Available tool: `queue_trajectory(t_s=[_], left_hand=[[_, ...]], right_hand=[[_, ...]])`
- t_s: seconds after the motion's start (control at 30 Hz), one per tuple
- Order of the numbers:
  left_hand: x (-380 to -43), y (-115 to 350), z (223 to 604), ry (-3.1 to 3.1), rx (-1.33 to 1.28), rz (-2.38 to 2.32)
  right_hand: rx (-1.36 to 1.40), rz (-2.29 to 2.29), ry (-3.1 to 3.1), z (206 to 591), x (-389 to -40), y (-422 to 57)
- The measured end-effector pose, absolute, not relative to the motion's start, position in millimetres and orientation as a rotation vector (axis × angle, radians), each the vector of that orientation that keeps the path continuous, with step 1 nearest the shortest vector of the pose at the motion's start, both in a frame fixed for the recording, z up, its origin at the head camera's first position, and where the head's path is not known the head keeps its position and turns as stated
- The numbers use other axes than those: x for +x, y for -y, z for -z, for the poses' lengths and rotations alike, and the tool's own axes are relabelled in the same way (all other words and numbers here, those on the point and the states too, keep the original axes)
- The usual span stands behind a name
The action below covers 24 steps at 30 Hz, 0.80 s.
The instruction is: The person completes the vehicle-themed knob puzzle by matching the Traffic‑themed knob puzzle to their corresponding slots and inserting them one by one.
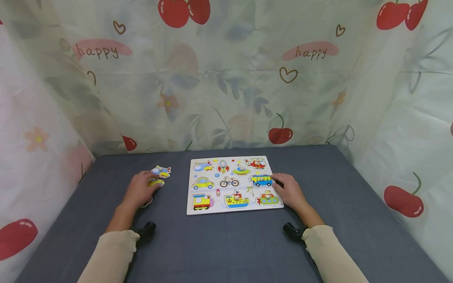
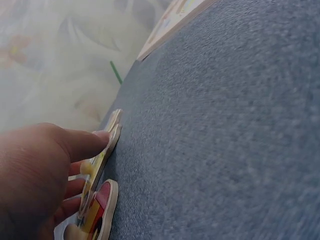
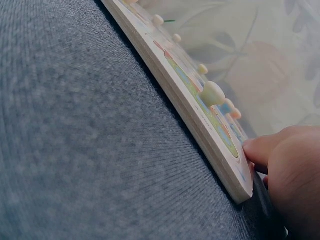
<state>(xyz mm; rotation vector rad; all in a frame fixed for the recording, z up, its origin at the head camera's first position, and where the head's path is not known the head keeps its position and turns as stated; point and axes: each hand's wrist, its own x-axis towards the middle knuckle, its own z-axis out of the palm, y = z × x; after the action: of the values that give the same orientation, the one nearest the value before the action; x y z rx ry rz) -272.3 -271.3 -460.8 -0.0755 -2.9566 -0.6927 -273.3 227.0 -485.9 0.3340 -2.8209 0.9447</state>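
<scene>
My left hand (image 1: 139,189) pinches a yellow car puzzle piece (image 1: 155,182) at the left of the table. In the left wrist view the thumb lies along its edge, with the other fingers on the far side of its knob. An airplane piece (image 1: 161,171) lies just beyond the fingertips. A red and yellow train piece (image 2: 102,212) lies under the hand, mostly hidden in the head view. My right hand (image 1: 291,190) holds the right edge of a wooden puzzle board (image 1: 219,211), beside the blue bus piece (image 1: 261,180). In the right wrist view, its thumb touches the board's edge.
Several knobbed pieces sit in the board, among them a boat (image 1: 237,200), a submarine (image 1: 267,198) and a bicycle (image 1: 229,182). The airplane, car and train outlines at its left show no knobs. A grey cloth (image 1: 219,247) covers the table, with printed curtains (image 1: 226,78) around it.
</scene>
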Motion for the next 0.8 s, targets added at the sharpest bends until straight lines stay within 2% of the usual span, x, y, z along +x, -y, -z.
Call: queue_trajectory(t_s=[0.5, 0.8], left_hand=[[-272.0, 281.0, 465.9, 2.798, -0.027, 0.853], [-275.4, 281.1, 467.0, 2.811, 0.156, 0.745]], right_hand=[[0.329, -0.934, 2.821, 487.3, -273.4, -226.7], [0.328, -0.939, 2.815, 487.5, -274.1, -226.8]])
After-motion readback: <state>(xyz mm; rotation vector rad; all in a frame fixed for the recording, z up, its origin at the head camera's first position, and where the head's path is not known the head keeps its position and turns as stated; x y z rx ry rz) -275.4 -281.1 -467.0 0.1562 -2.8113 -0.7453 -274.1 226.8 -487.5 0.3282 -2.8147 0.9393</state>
